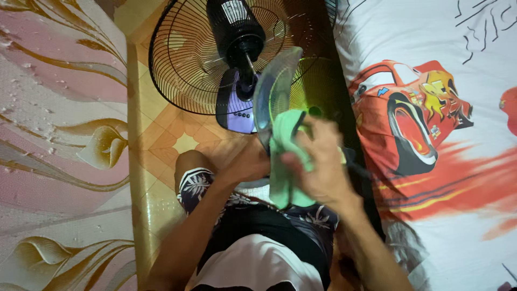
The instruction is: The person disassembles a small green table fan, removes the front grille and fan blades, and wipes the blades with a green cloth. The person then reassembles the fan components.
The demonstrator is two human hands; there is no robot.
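My right hand [322, 161] grips a light green cloth [285, 161] and presses it against a translucent grey fan blade [274, 86]. My left hand [249, 161] holds the blade from below and behind, partly hidden by the cloth. Just beyond the blade stands a black fan with its rear wire guard [183, 59], motor [236, 29] and bare shaft exposed, above a purple base [237, 110]. My knee in patterned shorts [195, 180] is under my left forearm.
A detached front fan guard [323, 81] leans to the right of the fan, against a bed with a sheet printed with a red cartoon car [414, 113]. A floral-patterned wall [59, 145] rises on the left. Orange floor tiles [172, 134] lie between.
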